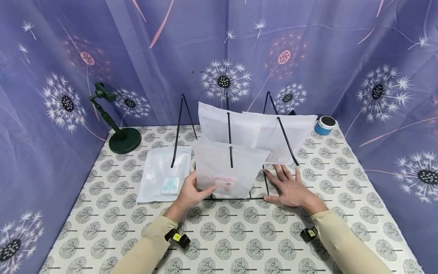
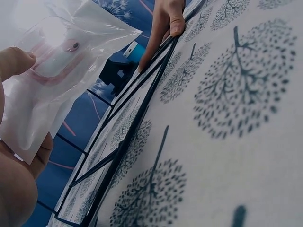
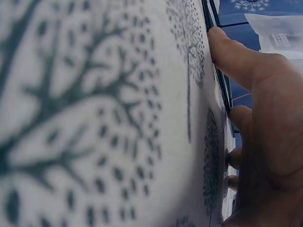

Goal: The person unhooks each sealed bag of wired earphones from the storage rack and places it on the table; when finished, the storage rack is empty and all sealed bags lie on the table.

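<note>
A white translucent pouch (image 1: 208, 160) hangs from the middle prong of a black wire rack, and the prong's tip pokes out in front of it. My left hand (image 1: 189, 192) pinches its lower left side, thumb in front and fingers behind. A small pink-and-white item (image 2: 59, 59) shows through the pouch in the left wrist view. Fingers spread, my right hand (image 1: 290, 190) rests at the right side of the black wire rack (image 1: 267, 184), thumb touching the base's front corner. Behind, two more white pouches (image 1: 291, 135) hang on the middle and right prongs.
Left of the rack, another pouch (image 1: 150, 175) with a pale teal-and-white item inside lies on the tree-patterned tablecloth (image 1: 239, 243). A dark green stand (image 1: 124, 140) is at the back left, a blue round speaker-like object (image 1: 324, 126) at the back right. Purple curtains surround the table.
</note>
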Available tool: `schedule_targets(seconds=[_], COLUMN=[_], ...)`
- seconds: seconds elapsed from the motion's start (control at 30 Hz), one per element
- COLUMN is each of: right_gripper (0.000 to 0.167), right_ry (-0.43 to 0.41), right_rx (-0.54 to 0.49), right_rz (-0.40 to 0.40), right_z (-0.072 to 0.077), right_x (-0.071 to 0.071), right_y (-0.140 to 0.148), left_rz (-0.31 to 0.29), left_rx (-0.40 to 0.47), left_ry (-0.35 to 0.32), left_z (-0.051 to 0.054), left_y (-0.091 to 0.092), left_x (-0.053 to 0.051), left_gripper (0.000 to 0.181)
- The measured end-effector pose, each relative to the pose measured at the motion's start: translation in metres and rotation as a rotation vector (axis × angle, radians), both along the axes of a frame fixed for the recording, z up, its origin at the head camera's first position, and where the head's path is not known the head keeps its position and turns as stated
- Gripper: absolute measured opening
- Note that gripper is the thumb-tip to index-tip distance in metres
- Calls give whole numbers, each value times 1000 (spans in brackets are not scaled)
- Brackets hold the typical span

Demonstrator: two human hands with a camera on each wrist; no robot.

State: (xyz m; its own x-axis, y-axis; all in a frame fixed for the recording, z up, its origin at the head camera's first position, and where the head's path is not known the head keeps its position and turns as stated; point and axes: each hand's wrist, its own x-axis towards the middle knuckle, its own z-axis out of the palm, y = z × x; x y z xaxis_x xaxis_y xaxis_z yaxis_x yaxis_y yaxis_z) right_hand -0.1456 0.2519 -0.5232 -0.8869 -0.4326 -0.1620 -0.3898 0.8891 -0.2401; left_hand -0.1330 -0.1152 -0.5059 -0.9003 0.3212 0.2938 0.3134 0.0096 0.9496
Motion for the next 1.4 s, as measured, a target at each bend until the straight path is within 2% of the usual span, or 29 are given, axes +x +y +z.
schedule_targets(seconds=[0.37,0.83,1.1,1.27,1.4], right_gripper=[96,97,94,93,92], right_ry=[-2,18,14,9,7], right_rx=[2,18,17,20,17], right_rz=[-2,-1,-7,-8,-8], right_z=[0,1,1,1,2], right_x=[0,1,1,1,1], right_y=[1,1,0,0,-1], left_rz=[17,8,-56,-65,-73], left_rx=[-4,10,132,151,169], left_ry=[-68,-44,-44,-42,1], left_z=[-1,-7,-12,-12,-13], left_y=[-1,2,7,8,9], left_x=[11,26,33,36,37], left_gripper=[45,45,47,49,49])
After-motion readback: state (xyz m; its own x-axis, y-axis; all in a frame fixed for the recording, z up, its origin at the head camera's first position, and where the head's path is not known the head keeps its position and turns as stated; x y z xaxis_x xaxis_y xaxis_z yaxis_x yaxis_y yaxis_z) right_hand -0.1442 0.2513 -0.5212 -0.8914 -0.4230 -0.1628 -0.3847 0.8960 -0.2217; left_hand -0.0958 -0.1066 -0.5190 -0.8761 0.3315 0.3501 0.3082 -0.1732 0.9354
